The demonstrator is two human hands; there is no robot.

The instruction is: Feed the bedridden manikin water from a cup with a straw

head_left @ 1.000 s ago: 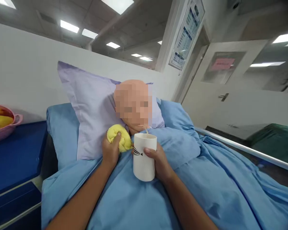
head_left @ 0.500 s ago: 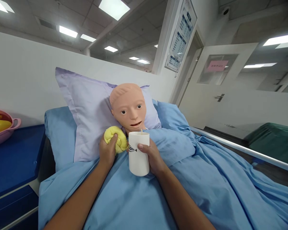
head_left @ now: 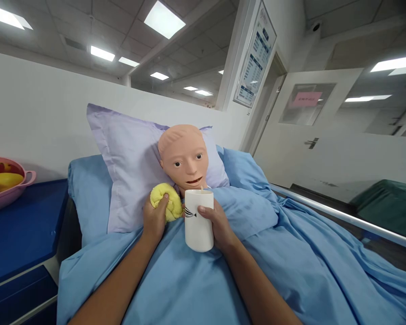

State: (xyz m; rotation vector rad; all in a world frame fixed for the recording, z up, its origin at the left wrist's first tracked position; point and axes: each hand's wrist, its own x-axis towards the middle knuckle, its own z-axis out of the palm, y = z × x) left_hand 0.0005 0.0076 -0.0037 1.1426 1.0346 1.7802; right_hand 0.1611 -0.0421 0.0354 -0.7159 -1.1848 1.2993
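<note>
My left hand (head_left: 154, 219) is closed on a bunched yellow towel (head_left: 169, 205), the thumb pressed over its front. Wrapped round the side of a white mug (head_left: 199, 230) with black whisker-like lines is my right hand (head_left: 219, 225). The mug stands upright, just below the chin of a manikin's head (head_left: 183, 155); its contents are hidden. Something thin and pale pokes above the mug's rim, too small to name. The towel sits beside the mug, near the manikin's neck. The head rests on a lilac pillow (head_left: 128, 167) with its mouth slightly parted.
A blue quilt (head_left: 257, 271) covers the bed below the manikin. On the left, a pink basin (head_left: 10, 198) holding yellow and red items stands on a blue bedside cabinet (head_left: 23, 234). A metal bed rail (head_left: 352, 219) runs along the right. Behind it is an open door (head_left: 311, 122).
The whole view has shifted slightly, so the scene sits a little lower and further right. Both hands keep their holds on the towel and the mug, which have hardly moved relative to the manikin.
</note>
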